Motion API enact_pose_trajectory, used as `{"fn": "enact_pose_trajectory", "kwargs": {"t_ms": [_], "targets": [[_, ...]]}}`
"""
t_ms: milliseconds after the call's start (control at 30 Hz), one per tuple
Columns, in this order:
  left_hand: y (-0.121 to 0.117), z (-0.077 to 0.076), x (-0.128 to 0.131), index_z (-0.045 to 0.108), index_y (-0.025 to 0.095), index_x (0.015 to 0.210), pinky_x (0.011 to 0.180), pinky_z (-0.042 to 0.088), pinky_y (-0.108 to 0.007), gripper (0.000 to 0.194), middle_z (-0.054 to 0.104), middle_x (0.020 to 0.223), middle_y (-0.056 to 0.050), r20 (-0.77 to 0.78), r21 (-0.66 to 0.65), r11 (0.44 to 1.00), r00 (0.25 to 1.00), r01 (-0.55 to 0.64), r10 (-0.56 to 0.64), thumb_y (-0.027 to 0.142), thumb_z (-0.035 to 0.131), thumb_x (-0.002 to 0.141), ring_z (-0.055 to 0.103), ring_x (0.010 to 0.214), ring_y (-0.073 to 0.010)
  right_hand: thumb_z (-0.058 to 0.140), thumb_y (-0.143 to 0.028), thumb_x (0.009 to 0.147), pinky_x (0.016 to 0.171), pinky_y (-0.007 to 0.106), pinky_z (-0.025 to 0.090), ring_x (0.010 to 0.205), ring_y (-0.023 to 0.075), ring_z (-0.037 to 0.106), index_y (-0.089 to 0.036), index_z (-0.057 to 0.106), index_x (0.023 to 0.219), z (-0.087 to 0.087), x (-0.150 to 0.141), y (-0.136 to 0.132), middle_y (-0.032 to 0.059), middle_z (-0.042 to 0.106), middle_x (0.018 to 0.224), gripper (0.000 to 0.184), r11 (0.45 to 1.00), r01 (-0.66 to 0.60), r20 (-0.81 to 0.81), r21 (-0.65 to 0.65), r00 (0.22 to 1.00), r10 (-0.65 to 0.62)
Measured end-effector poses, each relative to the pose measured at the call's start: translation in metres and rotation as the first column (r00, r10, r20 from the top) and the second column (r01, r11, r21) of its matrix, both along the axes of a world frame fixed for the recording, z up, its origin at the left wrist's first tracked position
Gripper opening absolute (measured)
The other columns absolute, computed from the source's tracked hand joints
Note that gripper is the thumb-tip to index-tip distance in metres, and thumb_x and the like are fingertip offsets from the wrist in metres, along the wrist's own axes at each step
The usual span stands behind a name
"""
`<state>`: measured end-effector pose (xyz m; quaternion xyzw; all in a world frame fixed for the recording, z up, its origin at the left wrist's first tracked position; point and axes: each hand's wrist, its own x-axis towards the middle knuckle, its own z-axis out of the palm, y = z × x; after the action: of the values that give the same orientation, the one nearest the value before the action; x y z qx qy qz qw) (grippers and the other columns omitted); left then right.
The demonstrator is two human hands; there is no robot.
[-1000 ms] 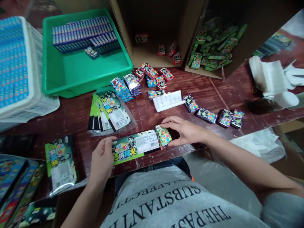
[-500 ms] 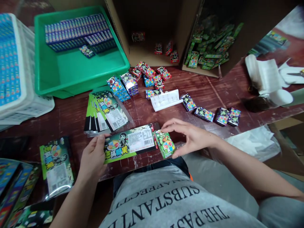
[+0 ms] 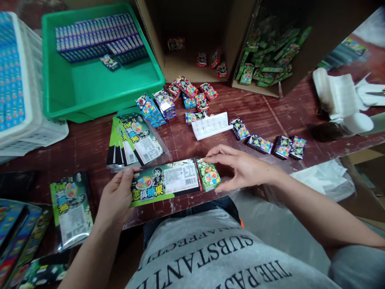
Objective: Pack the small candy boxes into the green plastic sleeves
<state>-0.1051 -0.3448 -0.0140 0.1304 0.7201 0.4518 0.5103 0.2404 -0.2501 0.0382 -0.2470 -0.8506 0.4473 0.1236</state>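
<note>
My left hand pinches the left end of a printed candy packet with a white barcode label, lying along the table's front edge. At its right end, my right hand grips a small green candy box between thumb and fingers. The box lines up with the packet, close against a red edge there; whether it sits inside the opening I cannot tell. Behind the packet lies a fanned pile of similar packets. Another packet rests left of my left hand.
A green bin holds rows of purple boxes, beside a white basket. Cardboard boxes at the back hold red boxes and green boxes. Loose candy boxes, a folded white paper and a jar occupy the table.
The green box has turned from a tilt to lie straight against the packet's right end, with my right hand turning along. My left hand keeps its hold.
</note>
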Motion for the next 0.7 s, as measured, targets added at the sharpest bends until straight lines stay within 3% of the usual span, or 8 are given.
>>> {"fn": "enact_pose_trajectory", "kwargs": {"t_ms": [233,467,567,633,700], "targets": [[0.003,-0.005,0.008,0.067,0.020,0.096,0.056,0.057,-0.025,0.057,0.063,0.064,0.004,0.007,0.046,0.999,1.000,-0.011,0.011,0.062,0.086,0.062,0.067,0.061,-0.0165,0.081,-0.051,0.083,0.107,0.047,0.051,0.124,0.0295,0.057,-0.022,0.052,0.149,-0.009,-0.005,0.005,0.0137,0.054,0.134,0.077,0.989,-0.009,0.108,0.146,0.994,-0.007],[0.008,-0.007,0.013,0.068,0.021,0.096,0.056,0.056,-0.026,0.048,0.063,0.063,0.005,0.034,0.046,0.999,0.999,0.020,-0.022,0.057,0.084,0.069,0.067,0.059,-0.0166,0.082,-0.058,0.078,0.106,0.051,0.053,0.123,0.0319,0.058,-0.022,0.056,0.144,-0.014,-0.009,0.009,0.0144,0.055,0.134,0.079,0.993,0.007,0.075,0.119,0.997,-0.016],[0.008,-0.007,0.022,0.068,0.021,0.096,0.057,0.056,-0.027,0.040,0.063,0.063,0.005,0.034,0.055,0.998,0.999,-0.043,0.041,0.053,0.080,0.074,0.067,0.060,-0.0169,0.084,-0.060,0.075,0.112,0.053,0.048,0.132,0.0325,0.054,-0.026,0.054,0.142,-0.018,-0.012,0.000,0.0143,0.052,0.140,0.081,0.976,0.195,-0.013,0.095,0.981,-0.195],[0.006,-0.009,0.030,0.067,0.021,0.097,0.057,0.057,-0.028,0.039,0.065,0.065,0.004,0.019,0.066,0.993,0.995,-0.102,0.101,0.053,0.077,0.077,0.068,0.061,-0.0176,0.084,-0.057,0.077,0.116,0.056,0.045,0.138,0.0324,0.051,-0.029,0.057,0.137,-0.023,-0.014,-0.012,0.0129,0.051,0.145,0.071,0.915,0.400,-0.077,0.047,0.915,-0.396],[0.006,-0.010,0.038,0.067,0.021,0.100,0.059,0.057,-0.029,0.041,0.068,0.069,0.003,0.013,0.066,0.989,0.991,-0.134,0.134,0.054,0.076,0.078,0.068,0.062,-0.0180,0.078,-0.050,0.087,0.116,0.056,0.044,0.137,0.0306,0.052,-0.030,0.062,0.131,-0.028,-0.019,-0.028,0.0115,0.054,0.144,0.051,0.853,0.518,-0.103,-0.060,0.847,-0.521]]}}
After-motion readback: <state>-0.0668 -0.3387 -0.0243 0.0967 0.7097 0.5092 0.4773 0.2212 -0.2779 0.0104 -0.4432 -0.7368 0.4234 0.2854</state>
